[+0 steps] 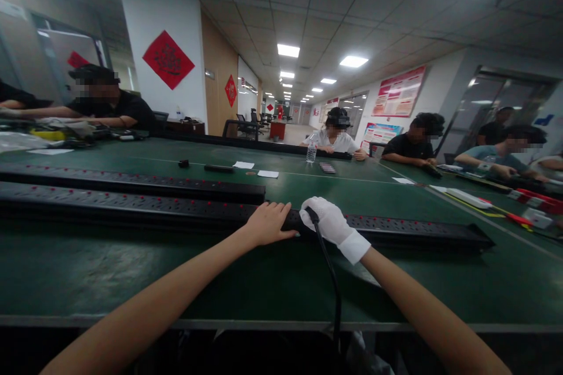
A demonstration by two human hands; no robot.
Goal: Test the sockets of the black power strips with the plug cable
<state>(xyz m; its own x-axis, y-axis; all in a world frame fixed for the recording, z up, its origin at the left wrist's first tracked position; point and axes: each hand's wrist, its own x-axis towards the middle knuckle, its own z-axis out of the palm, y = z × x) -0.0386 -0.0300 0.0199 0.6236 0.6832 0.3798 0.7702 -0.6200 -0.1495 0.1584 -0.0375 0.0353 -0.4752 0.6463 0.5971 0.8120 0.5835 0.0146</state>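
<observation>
Bare left hand (269,225) is lying loosely open over the long black power strip (211,211), thumb spread. Gloved right hand (328,221) is closing around a black plug (311,214), cord (331,275) hanging down; can't tell if it's plugged in. The strip is sitting lengthwise on the green table (176,284).
</observation>
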